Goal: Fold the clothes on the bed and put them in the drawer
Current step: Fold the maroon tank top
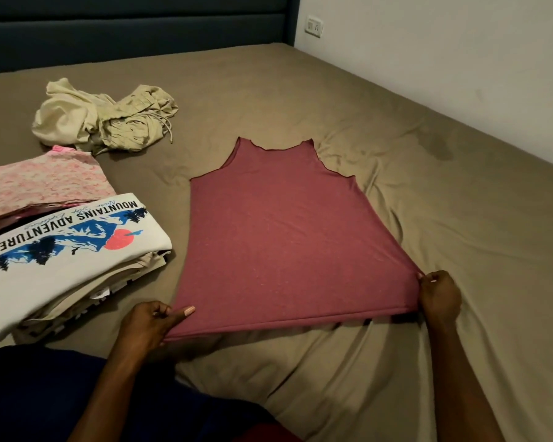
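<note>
The maroon tank top [281, 237] lies flat on the bed [428, 193] — left hand [150, 323] and right hand [439, 298] pinch its 2 hem corners, fingers curled.

The bed [396, 129] lies bare to the right of the top [278, 237], from its right edge out to the wall [460, 59], with only creases in the sheet there. Beyond the top's shoulder straps the sheet runs bare back to the headboard [134, 30]. On the left, the way is blocked: a folded stack [64, 250] sits just beside the top's left edge, with a narrow strip of sheet between them. A pink folded piece [42, 183] lies behind the stack, and a crumpled beige heap [106, 116] sits farther back left, well apart from the top. Between heap and top runs a bare lane.
</note>
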The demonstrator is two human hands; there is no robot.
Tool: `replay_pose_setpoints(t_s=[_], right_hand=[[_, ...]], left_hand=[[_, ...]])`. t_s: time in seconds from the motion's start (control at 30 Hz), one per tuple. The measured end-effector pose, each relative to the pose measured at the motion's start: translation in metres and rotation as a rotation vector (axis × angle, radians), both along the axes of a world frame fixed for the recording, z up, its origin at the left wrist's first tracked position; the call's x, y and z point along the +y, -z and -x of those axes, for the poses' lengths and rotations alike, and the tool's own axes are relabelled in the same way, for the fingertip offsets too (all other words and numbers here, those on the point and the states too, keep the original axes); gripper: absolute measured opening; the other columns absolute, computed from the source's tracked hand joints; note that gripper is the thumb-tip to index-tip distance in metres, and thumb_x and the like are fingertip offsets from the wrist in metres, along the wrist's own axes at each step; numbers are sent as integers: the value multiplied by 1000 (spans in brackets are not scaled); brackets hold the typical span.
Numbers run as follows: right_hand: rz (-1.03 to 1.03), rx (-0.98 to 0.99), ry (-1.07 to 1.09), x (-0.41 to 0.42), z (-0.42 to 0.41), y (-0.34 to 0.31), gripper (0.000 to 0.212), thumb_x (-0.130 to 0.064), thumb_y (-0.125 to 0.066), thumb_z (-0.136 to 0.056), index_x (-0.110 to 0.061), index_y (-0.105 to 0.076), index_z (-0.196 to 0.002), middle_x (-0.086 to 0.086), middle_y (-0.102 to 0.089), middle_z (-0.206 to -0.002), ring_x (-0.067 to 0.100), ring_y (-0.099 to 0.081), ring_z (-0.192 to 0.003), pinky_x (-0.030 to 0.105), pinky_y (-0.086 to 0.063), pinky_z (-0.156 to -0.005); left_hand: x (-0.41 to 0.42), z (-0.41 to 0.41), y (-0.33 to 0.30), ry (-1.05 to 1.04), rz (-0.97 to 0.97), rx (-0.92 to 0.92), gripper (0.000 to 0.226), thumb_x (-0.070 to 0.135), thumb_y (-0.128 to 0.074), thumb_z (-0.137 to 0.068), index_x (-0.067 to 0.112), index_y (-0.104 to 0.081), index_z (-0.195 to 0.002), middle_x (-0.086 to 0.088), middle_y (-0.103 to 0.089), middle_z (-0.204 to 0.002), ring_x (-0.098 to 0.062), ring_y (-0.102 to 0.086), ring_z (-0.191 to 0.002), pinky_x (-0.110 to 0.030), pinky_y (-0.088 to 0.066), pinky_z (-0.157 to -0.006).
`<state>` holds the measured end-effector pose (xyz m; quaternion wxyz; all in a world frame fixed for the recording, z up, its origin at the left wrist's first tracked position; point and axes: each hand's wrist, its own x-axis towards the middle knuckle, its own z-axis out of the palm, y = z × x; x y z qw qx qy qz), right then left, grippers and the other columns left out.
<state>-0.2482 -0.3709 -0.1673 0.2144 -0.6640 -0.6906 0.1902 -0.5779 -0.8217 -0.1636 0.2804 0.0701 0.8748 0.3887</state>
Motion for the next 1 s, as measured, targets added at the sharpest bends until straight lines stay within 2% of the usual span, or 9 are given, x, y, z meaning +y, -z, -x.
replay_pose_setpoints(t_s=[0.23, 0.37, 0.5, 0.57, 0.63, 0.7, 0.8, 0.93, 1.0], right_hand=[[-75, -263, -131, -15, 0, 23, 26, -29, -42, -105, -3, -47, -101, 31, -66, -94, 47, -66, -85, 45, -43, -71], [-243, -267, -93, -21, 4, 33, 35, -26, -36, -91, 5, -52, -94, 35, -55, -92, 50, -59, -78, 53, -48, -65], [-200, -315, -74, -14, -7, 30, 22, -11, -51, -89, 2, -60, -105, 34, -56, -101, 53, -58, -90, 56, -46, -80], [-142, -246, -62, -9, -17, 30, 27, -6, -61, -86, -1, -61, -112, 33, -56, -108, 54, -58, -96, 58, -48, -85], [-174, -280, -83, -10, -21, 31, 35, -2, -66, -80, -3, -61, -114, 31, -55, -109, 53, -58, -96, 58, -47, -86], [-329, -274, -162, -19, -6, 30, 39, 1, -66, -76, -4, -61, -114, 29, -55, -109, 50, -57, -95, 55, -43, -86], [-479, -46, -257, -56, 44, 15, 35, -5, -48, -81, -7, -63, -112, 26, -60, -106, 47, -57, -92, 53, -43, -80], [-318, 190, -576, -116, 133, 16, 32, -13, -49, -86, -13, -63, -115, 19, -67, -104, 41, -63, -91, 46, -50, -77], [-273, 259, -710, -137, 189, 19, 30, -16, -50, -88, -14, -63, -114, 15, -68, -104, 36, -64, -89, 42, -50, -75]], left_hand=[[-1, -2, 4, 91, 191, 101, 51, 51, -87, -73, 5, -67, -66, -4, -65, -49, -22, -65, -56, -28, -47, -59], [2, -6, 2, 80, 315, 140, 49, 60, -85, -71, 15, -66, -77, -4, -69, -69, -21, -64, -70, -32, -47, -64], [-11, 1, 3, 0, 103, 7, 36, 30, -95, -69, 3, -72, -77, -12, -73, -66, -22, -64, -59, -26, -49, -56], [-14, -1, 2, -36, 8, -100, 31, 9, -93, -69, -6, -72, -87, -23, -75, -79, -24, -64, -58, -22, -51, -46], [-15, -3, 3, -89, -75, -167, 37, 3, -94, -65, -8, -71, -92, -26, -75, -86, -27, -68, -63, -24, -55, -48], [-12, -2, 0, -131, -129, -171, 42, 14, -97, -62, -2, -73, -92, -19, -76, -84, -28, -71, -69, -34, -60, -61], [-3, -4, 0, -195, -191, -115, 41, 25, -97, -64, 2, -72, -87, -19, -76, -80, -26, -69, -65, -45, -61, -66], [4, -6, 6, -241, -225, -67, 58, 59, -92, -51, 13, -73, -81, -5, -76, -74, -30, -74, -69, -51, -64, -66], [3, -2, 14, -256, -236, -45, 57, 66, -86, -49, 18, -72, -77, 2, -75, -73, -26, -74, -71, -52, -63, -71]])
